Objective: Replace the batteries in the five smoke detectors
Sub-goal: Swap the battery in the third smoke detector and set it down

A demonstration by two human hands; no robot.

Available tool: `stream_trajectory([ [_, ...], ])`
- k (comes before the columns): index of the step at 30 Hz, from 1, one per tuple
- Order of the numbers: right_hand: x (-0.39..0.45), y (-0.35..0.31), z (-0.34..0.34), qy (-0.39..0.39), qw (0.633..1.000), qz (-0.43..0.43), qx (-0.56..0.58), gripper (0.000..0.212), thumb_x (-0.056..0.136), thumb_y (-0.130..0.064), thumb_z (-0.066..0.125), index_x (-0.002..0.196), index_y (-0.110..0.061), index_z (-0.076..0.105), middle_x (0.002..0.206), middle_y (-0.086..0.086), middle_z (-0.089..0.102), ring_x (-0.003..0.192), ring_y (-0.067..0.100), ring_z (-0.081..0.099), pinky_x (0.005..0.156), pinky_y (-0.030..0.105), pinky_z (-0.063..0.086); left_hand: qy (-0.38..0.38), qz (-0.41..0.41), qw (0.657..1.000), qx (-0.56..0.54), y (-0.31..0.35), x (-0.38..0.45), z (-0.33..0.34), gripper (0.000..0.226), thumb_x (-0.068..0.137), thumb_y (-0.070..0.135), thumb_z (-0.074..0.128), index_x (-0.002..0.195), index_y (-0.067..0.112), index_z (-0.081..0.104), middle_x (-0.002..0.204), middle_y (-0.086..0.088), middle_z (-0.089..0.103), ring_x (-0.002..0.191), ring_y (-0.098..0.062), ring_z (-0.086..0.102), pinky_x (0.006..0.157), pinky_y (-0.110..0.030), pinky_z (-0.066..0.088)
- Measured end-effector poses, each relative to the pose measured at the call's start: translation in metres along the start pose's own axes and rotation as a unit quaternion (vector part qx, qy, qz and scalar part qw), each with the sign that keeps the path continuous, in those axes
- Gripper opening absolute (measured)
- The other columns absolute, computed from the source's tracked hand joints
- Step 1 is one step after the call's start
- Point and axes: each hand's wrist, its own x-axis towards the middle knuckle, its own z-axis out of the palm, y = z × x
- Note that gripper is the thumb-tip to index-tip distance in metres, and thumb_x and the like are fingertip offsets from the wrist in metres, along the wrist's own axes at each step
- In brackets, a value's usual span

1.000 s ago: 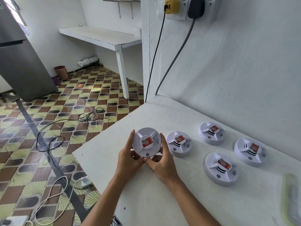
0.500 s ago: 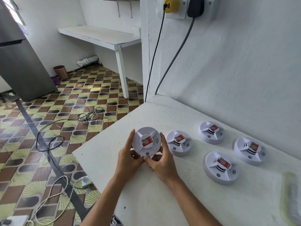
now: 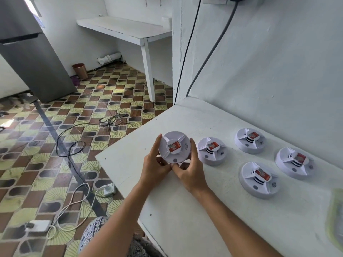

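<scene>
Both hands, the left hand point(image 3: 155, 165) and the right hand point(image 3: 190, 170), still hold one smoke alarm point(image 3: 174, 147) tight in their grip, lifted just over the desk point(image 3: 185, 219); almost nothing has moved. It still looks shut, so the battery swap has likely not begun; four more alarms point(image 3: 259, 179) lie on the desk beside it.
</scene>
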Motion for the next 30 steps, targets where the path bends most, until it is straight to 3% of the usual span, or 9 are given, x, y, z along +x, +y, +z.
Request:
stream_trajectory([
  [3,-0.001,-0.001,0.002,0.007,1.0,-0.009,0.0,0.09,0.079,0.0,0.072,0.151,-0.016,0.02,0.12,-0.02,0.05,0.09,-0.012,0.059,0.064,0.011,0.05,-0.003,-0.008,1.0,0.002,0.004,-0.002,-0.001,0.091,0.066,0.017,0.072,0.142,0.039,0.027,0.098,0.01,0.065,0.074,-0.035,0.067,0.067,-0.042,0.059],
  [7,-0.001,-0.003,0.002,0.008,1.0,-0.006,0.009,0.09,0.08,-0.002,0.072,0.151,-0.018,0.02,0.13,-0.009,0.05,0.095,-0.013,0.057,0.066,0.01,0.049,-0.005,0.007,1.0,0.012,0.004,0.0,-0.001,0.094,0.071,0.003,0.077,0.143,0.035,0.027,0.102,0.022,0.06,0.075,-0.034,0.067,0.068,-0.037,0.059],
  [10,-0.001,-0.003,0.001,0.008,1.0,-0.001,0.009,0.09,0.08,-0.005,0.072,0.151,-0.02,0.021,0.136,0.0,0.05,0.095,-0.012,0.057,0.067,0.012,0.051,-0.001,0.014,1.0,0.017,0.002,0.0,0.001,0.093,0.071,-0.002,0.078,0.141,0.033,0.028,0.106,0.025,0.057,0.072,-0.023,0.064,0.067,-0.033,0.058],
  [18,-0.008,-0.009,-0.005,0.022,0.999,0.003,0.046,0.084,0.074,-0.01,0.08,0.139,-0.035,0.034,0.132,-0.006,0.054,0.111,0.007,0.059,0.079,0.017,0.054,-0.044,0.004,0.999,-0.003,-0.003,0.004,-0.002,0.093,0.066,0.002,0.084,0.141,0.028,0.035,0.117,-0.003,0.062,0.088,0.0,0.066,0.067,-0.017,0.055],
  [20,-0.01,-0.01,-0.004,0.034,0.997,0.013,0.061,0.081,0.072,-0.01,0.082,0.13,-0.045,0.037,0.127,-0.007,0.058,0.107,0.009,0.063,0.081,0.023,0.056,-0.069,0.007,0.998,-0.012,-0.001,0.008,-0.005,0.094,0.062,0.008,0.087,0.136,0.033,0.035,0.118,-0.004,0.064,0.087,-0.003,0.067,0.067,-0.02,0.057],
  [23,-0.009,-0.013,-0.004,0.054,0.993,0.047,0.094,0.08,0.069,-0.012,0.084,0.129,-0.044,0.04,0.125,-0.003,0.061,0.105,0.014,0.066,0.079,0.029,0.058,-0.102,0.035,0.994,-0.005,0.006,0.018,-0.012,0.093,0.055,0.025,0.091,0.131,0.028,0.039,0.12,0.007,0.059,0.093,-0.007,0.065,0.071,-0.029,0.059],
  [25,-0.005,-0.018,-0.006,0.055,0.99,0.059,0.116,0.081,0.068,-0.015,0.085,0.131,-0.039,0.041,0.126,-0.001,0.061,0.104,0.015,0.066,0.074,0.03,0.059,-0.119,0.107,0.986,0.043,0.018,0.03,-0.017,0.094,0.054,0.037,0.091,0.131,0.025,0.038,0.127,0.014,0.047,0.106,-0.004,0.054,0.081,-0.021,0.056],
  [28,0.011,-0.032,-0.011,0.07,0.984,0.076,0.145,0.079,0.071,-0.006,0.083,0.132,-0.034,0.04,0.118,0.006,0.066,0.075,0.009,0.064,0.052,0.021,0.049,-0.209,0.185,0.955,0.098,0.044,0.068,-0.022,0.099,0.061,0.033,0.089,0.138,0.035,0.026,0.131,0.019,0.04,0.114,0.006,0.043,0.097,-0.021,0.045],
  [30,0.022,-0.042,-0.017,0.083,0.979,0.089,0.163,0.077,0.074,-0.001,0.079,0.132,-0.032,0.04,0.111,0.01,0.067,0.062,0.008,0.061,0.047,0.021,0.043,-0.246,0.234,0.921,0.189,0.061,0.094,-0.021,0.118,0.061,0.042,0.087,0.151,0.03,0.011,0.141,0.008,0.04,0.122,-0.008,0.038,0.101,-0.032,0.041],
])
